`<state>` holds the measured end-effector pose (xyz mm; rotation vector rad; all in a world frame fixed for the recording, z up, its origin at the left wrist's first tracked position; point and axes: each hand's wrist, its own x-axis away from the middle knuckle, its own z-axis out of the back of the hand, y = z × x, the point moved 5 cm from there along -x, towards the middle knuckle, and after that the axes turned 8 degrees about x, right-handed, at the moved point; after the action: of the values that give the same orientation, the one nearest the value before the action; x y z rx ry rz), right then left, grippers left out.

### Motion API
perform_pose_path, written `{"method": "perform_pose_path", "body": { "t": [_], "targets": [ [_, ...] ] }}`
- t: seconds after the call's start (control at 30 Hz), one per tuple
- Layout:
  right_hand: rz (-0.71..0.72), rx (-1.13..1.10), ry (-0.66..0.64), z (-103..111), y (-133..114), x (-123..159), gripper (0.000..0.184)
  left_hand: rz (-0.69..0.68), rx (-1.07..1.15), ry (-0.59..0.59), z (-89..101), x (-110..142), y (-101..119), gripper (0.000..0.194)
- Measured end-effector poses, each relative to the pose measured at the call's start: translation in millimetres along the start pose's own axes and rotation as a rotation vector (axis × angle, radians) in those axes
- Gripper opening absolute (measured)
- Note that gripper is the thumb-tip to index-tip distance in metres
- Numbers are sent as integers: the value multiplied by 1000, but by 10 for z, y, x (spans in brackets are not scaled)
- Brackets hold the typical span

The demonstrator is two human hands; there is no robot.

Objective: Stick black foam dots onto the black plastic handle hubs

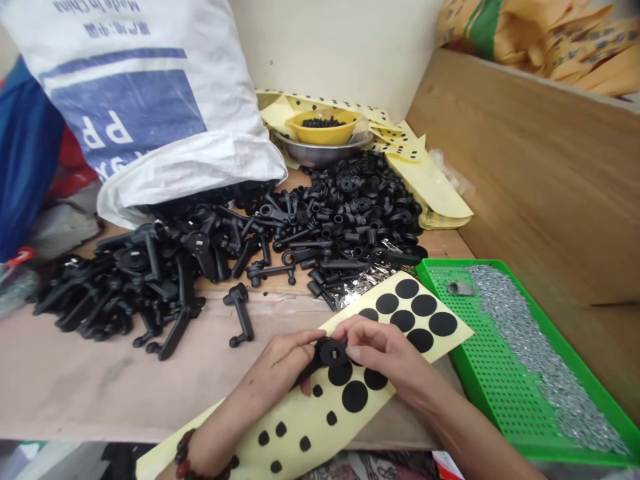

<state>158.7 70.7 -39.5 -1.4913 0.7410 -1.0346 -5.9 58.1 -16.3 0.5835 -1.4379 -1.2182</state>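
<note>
Forearms (235,410) slant inward; left hand (287,360) curls fingers (303,357) round black crank (331,352), right hand (383,347) pinches fingers together at its disc end.

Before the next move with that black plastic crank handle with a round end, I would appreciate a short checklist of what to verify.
1. Black plastic crank handle held by the left hand: ok.
2. Round end facing up, its central slot uncovered: ok.
3. Right hand with fingertips at the round end: ok.
4. Loose black disc between those fingertips: cannot tell, the fingers hide it.
5. Large round black stickers available on the pale yellow sheet: ok, several remain.
6. Sheet clear of the green perforated plastic tray: not ok, its corner overlaps the tray's edge.
</note>
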Motion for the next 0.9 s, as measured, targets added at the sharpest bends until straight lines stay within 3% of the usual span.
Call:
{"method": "perform_pose_path", "body": {
  "t": [0.47, 0.77, 0.9],
  "targets": [
    [24, 75, -24, -10, 24, -8, 15, -36, 15, -29, -24, 88, 96, 40],
    [57, 98, -32, -12, 4, -18, 16, -20, 34, -36, -62, 27, -20, 40],
    [51, 123, -25, -15, 8, -17, 15, 23, 60, -110, -109, -41, -100, 43]
  ]
}}
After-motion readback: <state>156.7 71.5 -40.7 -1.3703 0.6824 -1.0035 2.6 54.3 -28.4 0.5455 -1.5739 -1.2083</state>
